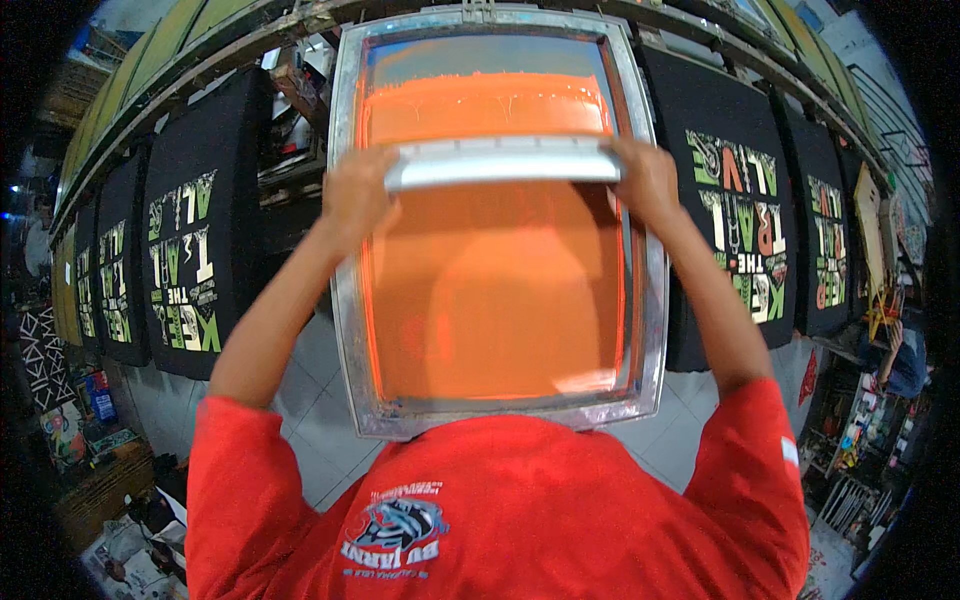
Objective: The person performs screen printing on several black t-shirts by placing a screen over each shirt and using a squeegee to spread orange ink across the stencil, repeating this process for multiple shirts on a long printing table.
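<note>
Two grips, left hand and right hand, clamped on opposite ends of a silver squeegee, across the upper part of a metal-framed screen bearing bright orange ink.

red short-sleeved tee; chest print in white, black, grey-blue with lettering; small white patch on right sleeve; left hand, right hand bare.

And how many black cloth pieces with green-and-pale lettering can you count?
5: left of the silver rectangular metal frame, the nearest black lettered cloth, a middle one and an outermost one; right, an inner one and an outer one. Others may be hidden.
</note>
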{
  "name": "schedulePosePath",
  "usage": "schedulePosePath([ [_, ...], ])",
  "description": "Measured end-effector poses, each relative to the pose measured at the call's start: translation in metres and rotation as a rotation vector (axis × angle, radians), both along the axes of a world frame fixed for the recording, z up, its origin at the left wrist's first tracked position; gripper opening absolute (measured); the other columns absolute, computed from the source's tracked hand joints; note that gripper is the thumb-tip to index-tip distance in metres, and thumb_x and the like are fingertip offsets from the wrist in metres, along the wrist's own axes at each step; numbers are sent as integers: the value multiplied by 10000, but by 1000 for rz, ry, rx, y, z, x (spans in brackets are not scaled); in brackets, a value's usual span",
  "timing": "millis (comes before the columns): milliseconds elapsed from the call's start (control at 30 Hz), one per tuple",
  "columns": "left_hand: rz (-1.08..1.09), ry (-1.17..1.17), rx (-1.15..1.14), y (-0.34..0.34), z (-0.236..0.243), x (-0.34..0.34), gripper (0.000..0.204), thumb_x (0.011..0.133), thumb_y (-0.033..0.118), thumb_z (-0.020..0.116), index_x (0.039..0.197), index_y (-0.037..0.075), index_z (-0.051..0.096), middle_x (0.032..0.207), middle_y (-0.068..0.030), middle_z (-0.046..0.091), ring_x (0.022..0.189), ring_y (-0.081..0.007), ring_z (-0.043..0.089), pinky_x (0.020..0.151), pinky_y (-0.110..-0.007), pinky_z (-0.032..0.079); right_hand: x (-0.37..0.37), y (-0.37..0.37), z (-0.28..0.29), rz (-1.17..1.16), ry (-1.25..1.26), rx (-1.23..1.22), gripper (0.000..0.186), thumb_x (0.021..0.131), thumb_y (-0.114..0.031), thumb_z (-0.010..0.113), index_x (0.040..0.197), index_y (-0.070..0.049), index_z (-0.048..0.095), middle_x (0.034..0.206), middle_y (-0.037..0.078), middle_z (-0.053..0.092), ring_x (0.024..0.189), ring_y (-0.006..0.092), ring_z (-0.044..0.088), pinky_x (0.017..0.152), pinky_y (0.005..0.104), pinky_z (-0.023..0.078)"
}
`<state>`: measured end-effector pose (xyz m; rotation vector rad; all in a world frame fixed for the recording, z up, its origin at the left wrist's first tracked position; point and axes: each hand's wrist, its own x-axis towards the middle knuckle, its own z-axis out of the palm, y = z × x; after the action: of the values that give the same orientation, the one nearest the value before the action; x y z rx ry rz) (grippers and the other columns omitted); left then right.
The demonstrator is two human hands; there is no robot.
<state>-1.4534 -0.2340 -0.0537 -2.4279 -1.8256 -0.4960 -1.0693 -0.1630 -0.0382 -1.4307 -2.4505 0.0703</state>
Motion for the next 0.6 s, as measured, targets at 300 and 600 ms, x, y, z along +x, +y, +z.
schedulePosePath([
  [300, -54, -17, -108, 112, 70, -29, 288, 687, 268, 750, 865, 47, 698, 856, -211, 681, 828, -392, 664, 730, -452, 542, -18, 121, 58, 93, -104, -70, 429, 673, -455, 810, 899, -98, 733, 836, 175, 707, 800, 376, 683, 735, 467, 548],
  [600, -89, -153, -89, -131, 96, 10, 218, 717, 125, 728, 917, 43, 703, 871, -177, 689, 789, -338, 677, 718, -420, 533, 23, -131, 99, 39, -96, -82, 227, 696, -189, 787, 894, -100, 720, 850, 154, 699, 802, 351, 674, 710, 438, 535],
])
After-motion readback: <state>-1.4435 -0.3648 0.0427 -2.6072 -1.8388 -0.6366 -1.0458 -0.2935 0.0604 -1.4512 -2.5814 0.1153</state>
